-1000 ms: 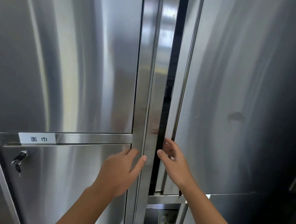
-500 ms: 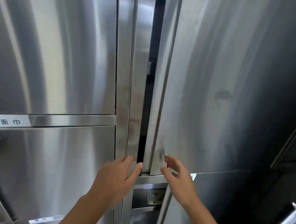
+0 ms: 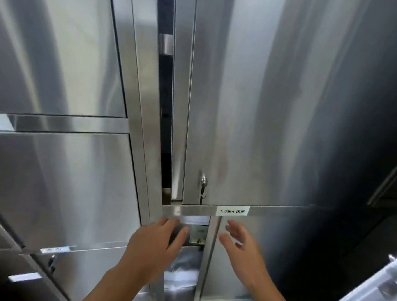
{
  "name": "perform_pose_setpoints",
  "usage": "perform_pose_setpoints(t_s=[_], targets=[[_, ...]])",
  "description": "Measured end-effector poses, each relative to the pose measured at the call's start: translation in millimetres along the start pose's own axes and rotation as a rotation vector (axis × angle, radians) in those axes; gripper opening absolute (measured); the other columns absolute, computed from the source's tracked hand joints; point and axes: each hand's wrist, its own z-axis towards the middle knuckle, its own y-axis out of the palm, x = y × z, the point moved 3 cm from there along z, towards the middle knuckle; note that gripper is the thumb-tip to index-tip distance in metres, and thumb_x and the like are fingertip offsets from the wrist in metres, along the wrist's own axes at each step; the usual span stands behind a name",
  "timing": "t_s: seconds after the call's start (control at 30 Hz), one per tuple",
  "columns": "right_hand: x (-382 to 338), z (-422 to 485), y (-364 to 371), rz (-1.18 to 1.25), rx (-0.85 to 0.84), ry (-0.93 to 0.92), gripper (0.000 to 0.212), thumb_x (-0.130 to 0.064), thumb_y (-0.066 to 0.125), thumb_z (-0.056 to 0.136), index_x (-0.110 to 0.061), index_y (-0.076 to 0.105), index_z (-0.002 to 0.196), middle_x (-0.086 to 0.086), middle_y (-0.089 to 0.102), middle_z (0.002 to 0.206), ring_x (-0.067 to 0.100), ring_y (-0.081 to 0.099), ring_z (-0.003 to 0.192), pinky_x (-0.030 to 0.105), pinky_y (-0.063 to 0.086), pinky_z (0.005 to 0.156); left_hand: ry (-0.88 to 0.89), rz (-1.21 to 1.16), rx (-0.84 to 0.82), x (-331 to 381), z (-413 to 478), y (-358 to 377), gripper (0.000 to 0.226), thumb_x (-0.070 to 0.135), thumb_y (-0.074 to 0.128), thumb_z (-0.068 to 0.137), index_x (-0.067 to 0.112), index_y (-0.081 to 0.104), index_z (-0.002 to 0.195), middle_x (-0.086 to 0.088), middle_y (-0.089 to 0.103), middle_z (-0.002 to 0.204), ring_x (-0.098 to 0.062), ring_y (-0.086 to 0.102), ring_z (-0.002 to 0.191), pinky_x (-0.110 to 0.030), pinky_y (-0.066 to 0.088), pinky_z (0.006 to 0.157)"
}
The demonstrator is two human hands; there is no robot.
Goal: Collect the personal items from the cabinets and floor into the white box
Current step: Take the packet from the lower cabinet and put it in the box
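A wall of stainless steel cabinets fills the view. The upper right door (image 3: 254, 107) stands slightly ajar, leaving a dark vertical gap (image 3: 163, 124); a key hangs in its lock (image 3: 202, 186). Below it, the lower right door (image 3: 230, 258) is also ajar, and through that opening a small pale item (image 3: 197, 233) shows above a silvery surface. My left hand (image 3: 155, 248) hovers open in front of that opening. My right hand (image 3: 242, 249) is open too, fingers spread, just in front of the lower door's edge. Neither hand holds anything. The white box is not in view.
A white label (image 3: 232, 210) is stuck on the rail between the right doors. Left cabinet doors (image 3: 49, 182) are closed, one with a key in its lock (image 3: 52, 261). A white door with a metal handle (image 3: 395, 279) juts in at the bottom right.
The view has tilted down and both hands have dropped from the upper door's edge to the lower compartment's opening. The key in the upper door's lock has come into sight.
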Motion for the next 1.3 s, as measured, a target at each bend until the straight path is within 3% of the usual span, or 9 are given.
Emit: perform_pose_setpoints(t_s=[0.17,0.3,0.4,0.63,0.87,0.97,1.1,1.3], targets=[[48,-4,-8,0.009,-0.074,0.079,0.039,-0.034,0.068,0.095,-0.032,0.056,0.133,-0.014,0.064,0.127,0.007,0.057,0.124,0.035,0.044,0.11,-0.103,-0.012,-0.058,16,-14,46,0.052,0.061,0.021,0.097,0.035,0.05,0.132,0.014,0.06,0.122,-0.008,0.058,0.102,-0.022,0.044,0.086],[86,-10,-8,-0.003,-0.11,0.15,0.046,-0.038,0.066,0.095,-0.03,0.054,0.138,-0.011,0.061,0.133,0.01,0.056,0.126,0.034,0.046,0.109,-0.136,-0.027,-0.135,22,-25,85,0.05,0.063,0.017,0.094,0.038,0.051,0.121,0.014,0.061,0.115,-0.008,0.059,0.092,-0.024,0.044,0.078],[110,-8,-7,-0.002,-0.124,0.201,0.047,-0.039,0.066,0.095,-0.029,0.053,0.14,-0.012,0.06,0.134,0.01,0.055,0.126,0.03,0.046,0.105,-0.172,-0.063,-0.17,20,-20,109,0.047,0.059,0.023,0.097,0.034,0.052,0.125,0.012,0.061,0.12,-0.013,0.06,0.099,-0.027,0.045,0.082],[168,12,10,-0.003,-0.058,0.305,0.039,-0.034,0.068,0.094,-0.031,0.057,0.131,-0.016,0.064,0.123,0.006,0.058,0.12,0.026,0.045,0.102,-0.193,-0.157,-0.216,-6,9,182,0.043,0.058,0.028,0.098,0.034,0.054,0.123,0.007,0.065,0.114,-0.018,0.063,0.093,-0.034,0.051,0.08],[182,14,23,-0.032,-0.026,0.341,0.04,-0.039,0.067,0.095,-0.036,0.055,0.133,-0.024,0.06,0.12,0.003,0.056,0.117,0.007,0.039,0.082,-0.199,-0.181,-0.257,-24,32,206,0.042,0.057,0.028,0.097,0.034,0.054,0.12,0.005,0.065,0.112,-0.024,0.062,0.091,-0.037,0.051,0.079],[176,23,22,-0.06,0.003,0.327,0.043,-0.038,0.067,0.095,-0.033,0.054,0.136,-0.02,0.062,0.126,0.003,0.056,0.12,0.008,0.04,0.085,-0.156,-0.202,-0.238,-27,45,202,0.043,0.057,0.028,0.097,0.034,0.054,0.121,0.007,0.065,0.11,-0.02,0.062,0.09,-0.033,0.048,0.076],[166,35,29,-0.055,0.028,0.323,0.046,-0.042,0.065,0.095,-0.033,0.053,0.138,-0.018,0.06,0.132,0.007,0.056,0.124,0.019,0.042,0.099,-0.113,-0.2,-0.213,-40,59,195,0.043,0.057,0.028,0.097,0.033,0.053,0.123,0.01,0.065,0.106,-0.015,0.061,0.086,-0.029,0.046,0.072],[166,45,45,-0.067,0.089,0.336,0.045,-0.04,0.066,0.095,-0.033,0.053,0.137,-0.017,0.061,0.131,0.006,0.057,0.122,0.015,0.04,0.094,-0.105,-0.304,-0.271,-47,82,217,0.046,0.061,0.028,0.095,0.039,0.043,0.132,0.012,0.063,0.123,-0.015,0.063,0.104,-0.036,0.051,0.089]])
